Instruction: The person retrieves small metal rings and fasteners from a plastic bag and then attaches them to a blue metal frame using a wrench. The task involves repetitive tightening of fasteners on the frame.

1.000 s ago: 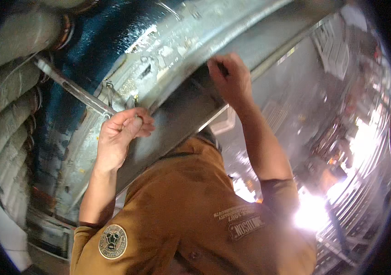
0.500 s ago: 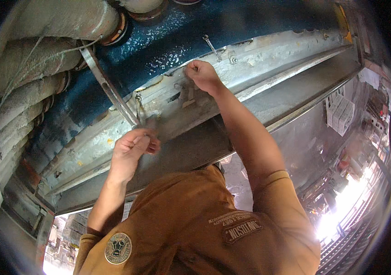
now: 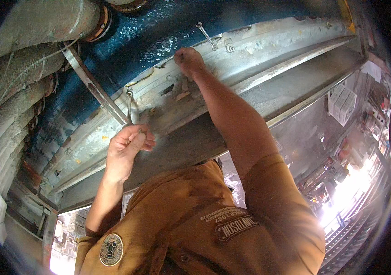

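My left hand (image 3: 127, 149) is closed, thumb against the fingers, just below the lower end of a slotted metal bar (image 3: 98, 90). A tiny piece shows at its fingertips, too small to name. Higher up, my right hand (image 3: 189, 62) is curled into a closed shape at the upper edge of a pale metal flange (image 3: 268, 52), and its fingers hide whatever they may hold. One wrench (image 3: 129, 104) stands against the flange beside the bar. To the right of my right hand, another wrench (image 3: 206, 36) sits beside a bolt with a nut (image 3: 230, 47).
A glossy dark blue surface (image 3: 127, 46) runs above the flange. Several thick grey pipes (image 3: 21, 68) crowd the left side. A ledge (image 3: 291, 68) juts out below the flange. Stacked pale blocks (image 3: 342, 103) stand at the lower right.
The view has shifted a little. My left hand has come up nearer the bar's lower end, and its fingertips show more clearly. My right hand stays closed near the flange edge.
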Available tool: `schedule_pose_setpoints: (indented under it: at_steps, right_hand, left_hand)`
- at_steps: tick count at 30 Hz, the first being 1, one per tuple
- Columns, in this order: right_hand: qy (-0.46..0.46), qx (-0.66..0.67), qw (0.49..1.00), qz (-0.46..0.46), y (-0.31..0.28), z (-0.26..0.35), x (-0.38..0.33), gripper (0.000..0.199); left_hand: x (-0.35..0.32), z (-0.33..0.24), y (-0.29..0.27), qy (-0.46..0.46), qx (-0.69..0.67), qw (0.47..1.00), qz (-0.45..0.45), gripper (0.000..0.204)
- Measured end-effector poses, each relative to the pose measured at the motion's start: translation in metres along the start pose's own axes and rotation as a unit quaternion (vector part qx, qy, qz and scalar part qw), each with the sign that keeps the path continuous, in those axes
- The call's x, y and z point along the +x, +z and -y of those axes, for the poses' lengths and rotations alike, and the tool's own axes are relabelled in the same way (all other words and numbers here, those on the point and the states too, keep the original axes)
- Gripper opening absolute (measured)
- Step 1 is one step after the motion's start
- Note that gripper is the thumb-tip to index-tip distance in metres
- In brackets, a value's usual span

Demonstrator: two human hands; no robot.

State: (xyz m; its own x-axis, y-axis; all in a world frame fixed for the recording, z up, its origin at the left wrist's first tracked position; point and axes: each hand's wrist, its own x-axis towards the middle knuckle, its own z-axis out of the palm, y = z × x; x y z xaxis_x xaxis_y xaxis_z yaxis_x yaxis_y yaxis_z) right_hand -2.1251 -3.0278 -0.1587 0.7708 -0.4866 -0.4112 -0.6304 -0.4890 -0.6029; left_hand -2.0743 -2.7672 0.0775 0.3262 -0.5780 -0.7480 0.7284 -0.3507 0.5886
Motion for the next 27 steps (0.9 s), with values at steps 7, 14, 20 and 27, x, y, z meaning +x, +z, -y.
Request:
schedule_pose_setpoints:
  at_steps: [7, 14, 20, 27]
  right_hand:
    - [-0.036, -0.005, 0.999, -0.017, -0.007, -0.006, -0.008, 0.022]
    - [0.117, 0.436, 0.89, 0.064, -0.01, -0.044, -0.019, 0.023]
    - [0.063, 0.63, 0.773, 0.05, -0.045, 0.005, -0.064, 0.024]
    - [0.118, 0.579, 0.804, 0.067, -0.093, 0.092, -0.124, 0.02]
  left_hand:
    - [0.0, 0.001, 0.0, -0.001, -0.001, 1.0, 0.01, 0.02]
    - [0.002, 0.002, -0.001, 0.003, -0.016, 1.0, 0.026, 0.021]
    - [0.009, 0.007, 0.001, 0.029, -0.028, 0.999, 0.026, 0.022]
    - [0.022, -0.004, 0.012, 0.018, 0.008, 0.999, 0.037, 0.014]
